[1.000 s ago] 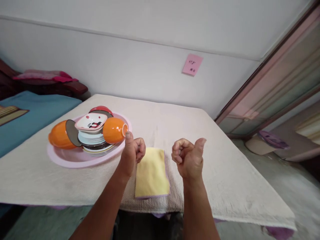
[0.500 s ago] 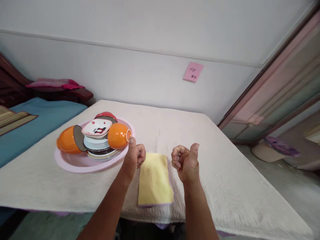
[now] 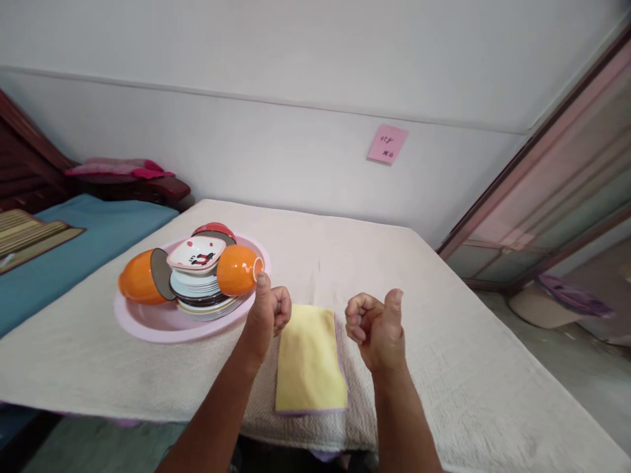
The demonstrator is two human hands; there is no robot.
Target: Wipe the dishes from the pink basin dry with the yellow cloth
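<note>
My left hand (image 3: 267, 315) and my right hand (image 3: 378, 327) are both held up in fists with the thumbs raised, a little above a table. Neither holds anything. Between them a folded yellow cloth (image 3: 309, 360) lies flat on the white tablecloth (image 3: 434, 355). Just left of my left hand sits a pink basin (image 3: 148, 318) holding a stack of plates (image 3: 200, 295), a small white square dish with a red and black print (image 3: 194, 254) on top, and two orange cups (image 3: 238, 269) lying on their sides.
The table's near edge runs just below the cloth. A blue-covered bed (image 3: 73, 236) with a pink pillow (image 3: 121, 167) stands at the left. A pink note (image 3: 387, 144) is stuck on the white wall. Sliding glass doors (image 3: 557, 190) are at the right.
Both fists keep the same pose. The view has shifted slightly, so the table and basin sit a little further right and lower in the picture.
</note>
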